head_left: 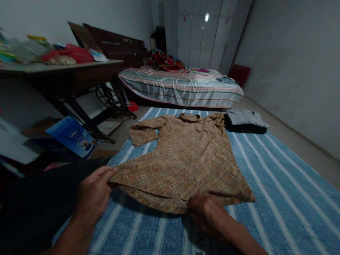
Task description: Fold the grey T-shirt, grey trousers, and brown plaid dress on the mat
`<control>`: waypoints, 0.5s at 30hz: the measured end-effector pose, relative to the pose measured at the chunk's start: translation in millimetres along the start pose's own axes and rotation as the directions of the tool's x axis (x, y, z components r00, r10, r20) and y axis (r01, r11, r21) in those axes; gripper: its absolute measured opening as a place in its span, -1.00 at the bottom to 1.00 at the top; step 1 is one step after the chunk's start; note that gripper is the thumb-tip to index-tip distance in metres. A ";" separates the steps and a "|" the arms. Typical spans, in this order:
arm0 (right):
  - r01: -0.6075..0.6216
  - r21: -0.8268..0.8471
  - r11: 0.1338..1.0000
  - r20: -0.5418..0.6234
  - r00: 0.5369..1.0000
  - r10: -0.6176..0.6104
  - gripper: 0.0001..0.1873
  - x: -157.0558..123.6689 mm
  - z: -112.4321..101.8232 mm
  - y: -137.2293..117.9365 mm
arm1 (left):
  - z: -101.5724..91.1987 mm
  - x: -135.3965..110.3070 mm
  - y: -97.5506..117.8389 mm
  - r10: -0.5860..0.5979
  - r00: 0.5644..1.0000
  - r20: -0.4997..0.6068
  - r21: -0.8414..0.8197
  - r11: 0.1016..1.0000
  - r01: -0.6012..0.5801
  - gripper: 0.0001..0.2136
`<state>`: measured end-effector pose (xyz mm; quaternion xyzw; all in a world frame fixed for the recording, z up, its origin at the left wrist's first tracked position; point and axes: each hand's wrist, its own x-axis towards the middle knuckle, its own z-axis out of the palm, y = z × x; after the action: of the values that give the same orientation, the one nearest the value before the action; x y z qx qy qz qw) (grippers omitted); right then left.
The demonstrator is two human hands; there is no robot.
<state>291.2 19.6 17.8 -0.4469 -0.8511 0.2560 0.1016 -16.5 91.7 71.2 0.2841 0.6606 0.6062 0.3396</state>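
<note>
A tan checked garment (183,159) lies spread flat on a blue and white striped sheet (278,198), collar away from me and one sleeve folded out to the left. My left hand (92,193) pinches the garment's near left hem corner. My right hand (209,214) grips the near hem at the middle, its fingers curled under the cloth edge.
A stack of folded grey and dark clothes (245,121) sits at the sheet's far end. A bed (183,86) with a striped cover stands behind. At left are a sewing machine table (66,71) piled with items, a blue box (73,136), and dark cloth (39,202).
</note>
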 end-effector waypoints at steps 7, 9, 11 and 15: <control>0.095 0.075 0.993 -0.163 0.983 -0.082 -0.87 -2.1 12.4 3.7 | -34.9 -6.8 -28.2 0.160 0.987 -0.003 0.642 0.757 -0.121 -0.89; 0.099 0.102 0.990 -0.186 0.979 -0.079 -0.85 -2.7 14.3 5.0 | -29.8 -25.3 -35.8 0.348 0.927 0.137 0.670 0.657 -0.345 -0.89; 0.098 0.123 0.987 -0.189 0.979 -0.074 -0.85 -2.4 15.8 6.8 | -16.6 -52.1 -44.9 0.482 0.797 0.364 0.565 0.566 -0.601 -0.89; 0.114 0.133 0.984 -0.207 0.975 -0.085 -0.86 -0.3 15.3 9.1 | 21.2 -108.4 -60.8 0.627 0.288 0.724 0.111 0.306 -0.945 -0.79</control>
<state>291.7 18.3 0.1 -0.4184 -0.8372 0.2653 0.2316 68.4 13.0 21.3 0.8277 0.4180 0.3705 0.0541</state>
